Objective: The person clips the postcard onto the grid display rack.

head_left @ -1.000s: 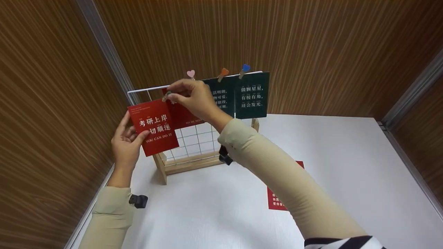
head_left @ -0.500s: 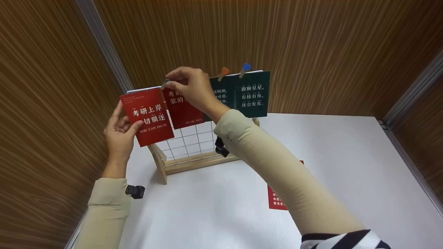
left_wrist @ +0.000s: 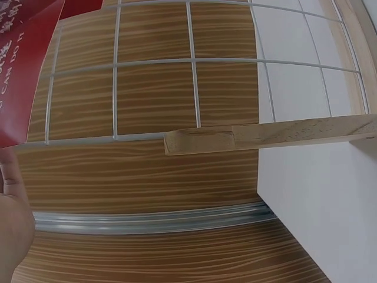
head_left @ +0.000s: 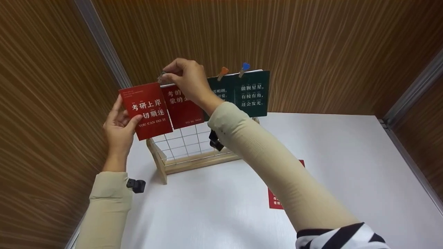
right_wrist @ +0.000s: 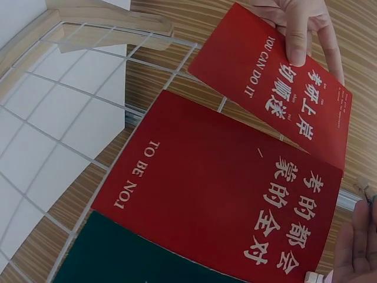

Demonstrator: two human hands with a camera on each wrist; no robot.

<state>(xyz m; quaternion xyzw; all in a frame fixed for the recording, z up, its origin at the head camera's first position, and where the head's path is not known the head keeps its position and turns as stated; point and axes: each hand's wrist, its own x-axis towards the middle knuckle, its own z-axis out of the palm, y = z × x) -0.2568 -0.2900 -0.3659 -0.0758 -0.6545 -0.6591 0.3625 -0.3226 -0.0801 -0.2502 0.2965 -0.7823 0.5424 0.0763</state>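
Observation:
My left hand (head_left: 119, 129) pinches a red card (head_left: 150, 121) with white lettering, thumb in front and fingers behind. The card stands at the left end of a wire grid rack (head_left: 181, 145), its top edge level with the rack's top. My right hand (head_left: 192, 81) pinches a small clothespin (head_left: 161, 76) just above that card's upper right corner. Beside it hangs a second red card (right_wrist: 218, 183), overlapped by the held card in the right wrist view. Green cards (head_left: 254, 93) hang further right under an orange heart clothespin (head_left: 223, 72) and a blue heart clothespin (head_left: 245, 67).
The rack has a wooden base (head_left: 197, 162) and stands on a white table (head_left: 207, 207). Another red card (head_left: 275, 202) lies on the table, partly hidden by my right arm. Wood-grain panels (head_left: 294, 34) rise behind and at both sides.
My left hand has raised the red card, slightly leftward, up to the rack's top. My right hand has risen with the clothespin and now hides the pink heart clothespin.

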